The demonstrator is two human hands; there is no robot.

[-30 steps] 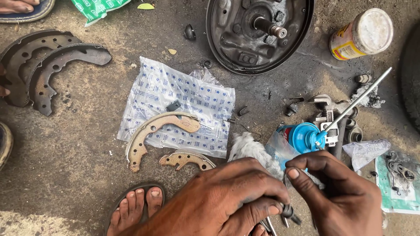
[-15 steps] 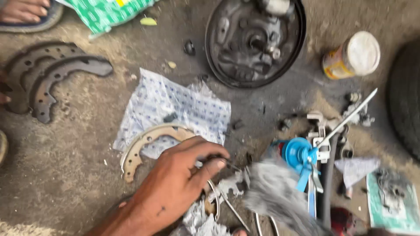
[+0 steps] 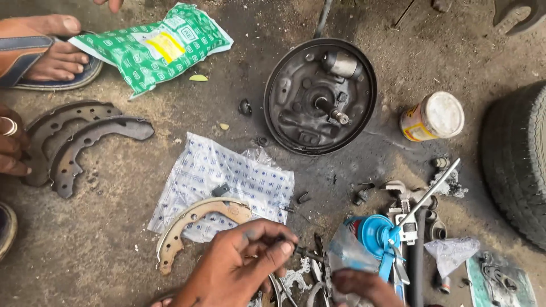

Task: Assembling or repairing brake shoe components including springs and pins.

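I note the left hand at bottom centre, grip closed, fingertips pinching a small dark metal spring-like part just right of the tan curved brake shoe. Right hand, bottom edge, clutches a clear crumpled plastic bag. Round dark brake backing plate lies upper centre on the concrete floor.

Left hand pinches a small dark metal part between thumb and fingertips, just right of a tan brake shoe lying partly on a printed plastic bag. Right hand grips a clear plastic wrapper right of that shoe. A round brake plate lies above and right of it; two dark worn shoes lie well to its upper left.
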